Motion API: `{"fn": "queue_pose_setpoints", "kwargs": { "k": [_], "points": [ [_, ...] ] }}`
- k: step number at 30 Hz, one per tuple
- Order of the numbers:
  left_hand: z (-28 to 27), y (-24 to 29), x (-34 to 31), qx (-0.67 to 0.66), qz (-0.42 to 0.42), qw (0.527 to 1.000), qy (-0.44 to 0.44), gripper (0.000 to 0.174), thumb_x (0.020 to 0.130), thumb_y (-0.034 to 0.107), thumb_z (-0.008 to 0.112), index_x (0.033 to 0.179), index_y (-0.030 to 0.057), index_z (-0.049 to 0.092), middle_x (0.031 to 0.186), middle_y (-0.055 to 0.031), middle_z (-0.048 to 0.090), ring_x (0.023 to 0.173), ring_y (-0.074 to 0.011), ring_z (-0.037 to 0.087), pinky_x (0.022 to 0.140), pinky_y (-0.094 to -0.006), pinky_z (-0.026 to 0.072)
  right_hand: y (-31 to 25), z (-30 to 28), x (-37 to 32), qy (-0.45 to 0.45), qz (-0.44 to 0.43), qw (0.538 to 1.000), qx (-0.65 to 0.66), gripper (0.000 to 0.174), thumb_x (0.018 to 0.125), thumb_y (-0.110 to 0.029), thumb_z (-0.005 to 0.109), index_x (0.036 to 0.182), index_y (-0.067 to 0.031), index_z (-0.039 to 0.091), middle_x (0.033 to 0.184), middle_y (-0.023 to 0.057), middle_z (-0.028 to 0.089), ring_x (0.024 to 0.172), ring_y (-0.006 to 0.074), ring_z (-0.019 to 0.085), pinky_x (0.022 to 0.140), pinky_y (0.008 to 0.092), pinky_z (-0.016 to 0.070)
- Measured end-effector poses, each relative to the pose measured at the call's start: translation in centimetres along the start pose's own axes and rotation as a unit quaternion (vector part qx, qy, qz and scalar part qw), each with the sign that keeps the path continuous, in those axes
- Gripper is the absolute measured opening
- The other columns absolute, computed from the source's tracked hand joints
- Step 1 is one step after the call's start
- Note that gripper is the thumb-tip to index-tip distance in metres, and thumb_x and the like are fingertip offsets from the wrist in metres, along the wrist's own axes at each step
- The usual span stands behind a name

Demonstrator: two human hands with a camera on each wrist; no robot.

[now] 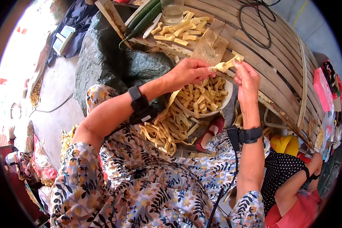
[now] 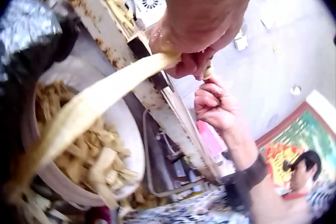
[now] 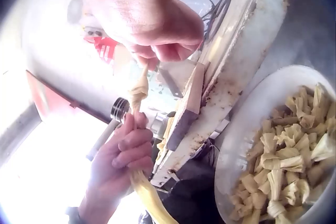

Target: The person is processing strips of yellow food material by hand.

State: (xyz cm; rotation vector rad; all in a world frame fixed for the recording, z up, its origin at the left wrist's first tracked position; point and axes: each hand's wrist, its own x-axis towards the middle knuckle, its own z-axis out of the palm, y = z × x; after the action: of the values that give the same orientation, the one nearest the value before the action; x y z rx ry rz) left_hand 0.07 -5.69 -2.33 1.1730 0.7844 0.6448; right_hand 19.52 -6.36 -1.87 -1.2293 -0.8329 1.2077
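Note:
Between the two hands is a pale yellow strip with a knot [image 1: 224, 66], seen also as a knot [image 3: 138, 92] in the right wrist view. My left hand [image 1: 192, 72] pinches one side of it, and a long tail [image 2: 94, 103] of the strip hangs from that hand. The fingertips of my right hand [image 1: 247, 76] pinch the short end. Below the hands stands a white bucket [image 1: 230, 91] holding many knotted pieces [image 1: 203, 97]. Long loose strips [image 1: 167, 129] lie beside the bucket, nearer the lap.
On the slatted table [image 1: 269, 64] are a small wooden board [image 1: 211, 47], a pile of knotted pieces [image 1: 184, 28], cucumbers [image 1: 142, 19], a glass [image 1: 172, 11] and a black cable [image 1: 268, 38]. Dark plastic sheeting [image 1: 98, 57] lies left of the bucket. Another person [image 1: 292, 190] sits at the right.

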Motion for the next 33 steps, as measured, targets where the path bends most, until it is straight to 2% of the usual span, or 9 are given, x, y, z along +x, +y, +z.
{"fn": "queue_pose_setpoints", "kwargs": {
  "k": [4, 5, 8, 11, 17, 22, 28, 31, 33],
  "points": [
    [-1.1, -0.4, -0.4, 0.018, 0.004, 1.0, -0.021, 0.024, 0.088, 0.022, 0.051, 0.088, 0.0002, 0.061, 0.061, 0.0054, 0.043, 0.053, -0.0024, 0.036, 0.049, -0.0155, 0.0291, -0.2, 1.2, -1.2, -0.071, 0.022, 0.993, -0.091, 0.023, 0.073, -0.025, 0.07, 0.082, -0.0062, 0.061, 0.062, -0.0055, 0.049, 0.056, 0.0028, 0.045, 0.05, 0.0166, 0.0382],
    [-1.1, -0.2, -0.5, 0.044, 0.015, 0.998, -0.03, 0.023, 0.089, 0.021, 0.051, 0.087, 0.0006, 0.061, 0.061, 0.0052, 0.045, 0.053, -0.0021, 0.037, 0.048, -0.0154, 0.0296, 0.0, 1.4, -1.6, -0.117, 0.056, 0.986, -0.105, 0.032, 0.072, -0.031, 0.071, 0.091, -0.007, 0.06, 0.07, -0.0029, 0.055, 0.063, 0.0043, 0.051, 0.054, 0.0163, 0.0431],
    [-0.6, 0.2, -0.7, 0.122, 0.042, 0.992, -0.007, 0.021, 0.089, 0.02, 0.051, 0.086, 0.001, 0.06, 0.061, 0.0046, 0.046, 0.05, -0.0018, 0.037, 0.046, -0.0158, 0.0296, 1.2, 2.6, -2.2, -0.164, 0.028, 0.983, -0.077, 0.025, 0.074, -0.019, 0.069, 0.092, -0.003, 0.061, 0.068, 0.0006, 0.055, 0.054, 0.0031, 0.046, 0.045, 0.0152, 0.0356],
    [-1.7, 0.0, -0.2, 0.16, 0.033, 0.987, -0.009, 0.02, 0.089, 0.018, 0.05, 0.085, 0.0016, 0.06, 0.061, 0.0045, 0.046, 0.049, -0.0014, 0.037, 0.044, -0.0161, 0.0295, 1.5, 2.3, -1.7, -0.148, 0.034, 0.988, -0.025, 0.016, 0.076, -0.011, 0.065, 0.089, -0.0014, 0.061, 0.066, 0.0, 0.054, 0.05, 0.0022, 0.042, 0.043, 0.0152, 0.0307],
    [-2.8, 0.7, 0.0, -0.07, -0.072, 0.992, -0.075, 0.021, 0.087, 0.02, 0.052, 0.085, 0.0006, 0.059, 0.06, 0.0035, 0.047, 0.05, -0.0025, 0.04, 0.044, -0.016, 0.0302, 0.7, 2.1, -1.5, -0.162, 0.061, 0.984, 0.044, 0.013, 0.078, -0.006, 0.061, 0.089, 0.0002, 0.06, 0.064, 0.0, 0.051, 0.048, 0.0016, 0.038, 0.042, 0.0154, 0.0284],
    [-4.1, 2.1, 0.8, 0.133, 0.013, 0.989, -0.07, 0.023, 0.088, 0.021, 0.051, 0.085, -0.0001, 0.059, 0.064, 0.0013, 0.051, 0.057, -0.006, 0.047, 0.055, -0.0184, 0.0396, 0.0, 1.8, 0.8, -0.141, 0.044, 0.984, 0.096, 0.013, 0.079, -0.007, 0.06, 0.09, 0.0, 0.059, 0.063, 0.0001, 0.05, 0.046, 0.0021, 0.038, 0.041, 0.0157, 0.0276],
    [-5.5, 3.7, 4.1, 0.107, 0.052, 0.992, 0.049, 0.022, 0.086, 0.021, 0.054, 0.09, 0.0004, 0.06, 0.068, 0.001, 0.054, 0.061, -0.0049, 0.047, 0.055, -0.0181, 0.0392, -1.8, 2.4, 3.9, -0.071, -0.037, 0.993, 0.086, 0.013, 0.079, -0.009, 0.06, 0.087, 0.0009, 0.058, 0.064, 0.0026, 0.052, 0.046, 0.004, 0.041, 0.041, 0.0175, 0.0317],
    [-6.0, 3.6, 6.7, 0.139, 0.096, 0.976, 0.14, 0.019, 0.085, 0.019, 0.054, 0.087, 0.001, 0.061, 0.072, 0.0009, 0.057, 0.059, -0.0042, 0.045, 0.052, -0.0182, 0.0375, -1.2, 3.2, 5.6, -0.036, -0.056, 0.994, 0.083, 0.013, 0.079, -0.009, 0.06, 0.087, 0.0012, 0.058, 0.066, 0.0042, 0.054, 0.048, 0.0052, 0.043, 0.042, 0.0181, 0.0342],
    [-6.2, 3.5, 7.8, 0.184, 0.116, 0.963, 0.158, 0.02, 0.085, 0.019, 0.054, 0.084, 0.0006, 0.062, 0.07, 0.0018, 0.055, 0.058, -0.0042, 0.043, 0.052, -0.0183, 0.0366, -0.4, 3.2, 6.6, -0.013, -0.056, 0.995, 0.087, 0.013, 0.078, -0.009, 0.061, 0.087, 0.0011, 0.058, 0.068, 0.0056, 0.056, 0.051, 0.0062, 0.046, 0.044, 0.0184, 0.0363]
  ]
}}
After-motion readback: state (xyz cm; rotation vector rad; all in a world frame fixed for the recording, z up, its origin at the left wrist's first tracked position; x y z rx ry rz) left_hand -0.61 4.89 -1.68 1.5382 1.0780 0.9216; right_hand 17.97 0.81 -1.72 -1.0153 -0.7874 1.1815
